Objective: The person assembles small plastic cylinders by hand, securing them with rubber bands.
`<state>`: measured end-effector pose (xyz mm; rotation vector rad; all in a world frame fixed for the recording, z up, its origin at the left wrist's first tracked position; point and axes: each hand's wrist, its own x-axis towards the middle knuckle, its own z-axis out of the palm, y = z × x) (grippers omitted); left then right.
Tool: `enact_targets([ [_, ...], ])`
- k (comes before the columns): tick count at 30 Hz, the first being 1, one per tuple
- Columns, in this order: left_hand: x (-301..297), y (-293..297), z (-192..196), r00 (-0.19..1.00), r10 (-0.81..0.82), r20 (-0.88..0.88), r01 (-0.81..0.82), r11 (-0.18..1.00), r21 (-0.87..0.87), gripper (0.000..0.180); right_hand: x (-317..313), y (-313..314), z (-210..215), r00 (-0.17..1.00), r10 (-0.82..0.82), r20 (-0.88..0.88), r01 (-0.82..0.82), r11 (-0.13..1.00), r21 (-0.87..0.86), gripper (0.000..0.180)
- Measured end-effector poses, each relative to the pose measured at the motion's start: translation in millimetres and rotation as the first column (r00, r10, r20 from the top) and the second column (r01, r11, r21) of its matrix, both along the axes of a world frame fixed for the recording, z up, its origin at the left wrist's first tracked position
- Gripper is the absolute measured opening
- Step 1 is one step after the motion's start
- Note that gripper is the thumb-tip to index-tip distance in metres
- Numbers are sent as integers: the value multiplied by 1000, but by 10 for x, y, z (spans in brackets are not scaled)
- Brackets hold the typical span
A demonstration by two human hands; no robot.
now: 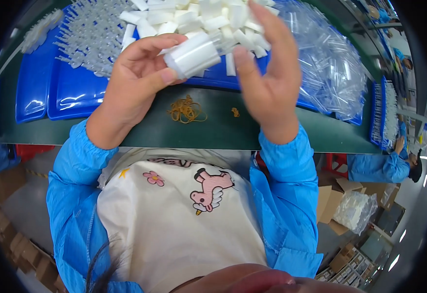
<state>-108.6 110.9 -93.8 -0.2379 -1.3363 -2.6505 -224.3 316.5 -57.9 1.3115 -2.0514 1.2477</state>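
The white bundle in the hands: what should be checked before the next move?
1. Left hand has a grip on the white bundle: ok.
2. Right hand open beside the bundle: ok.
3. Rubber bands on the green table, within reach: ok.
4. Bundle already banded: cannot tell.
5. More white pieces piled in the blue tray: ok.
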Motion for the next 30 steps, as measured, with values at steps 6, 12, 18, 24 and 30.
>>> enact_targets([
  [6,37,-84,66,991,67,120,-63,997,-32,38,-389,736,259,871,-481,103,436,852,291,20],
  [12,-10,-58,161,986,-27,162,32,999,-24,47,-119,922,195,792,-599,-123,493,507,707,19],
  [18,21,-67,153,995,-60,77,62,998,-22,44,-138,781,34,809,-583,-78,460,544,701,23],
  [24,28,-95,101,996,-59,73,57,998,27,41,-164,742,5,790,-604,108,392,632,669,26],
  [30,28,-87,157,996,-46,80,46,999,2,41,-220,826,-14,807,-569,160,417,740,528,26],
])
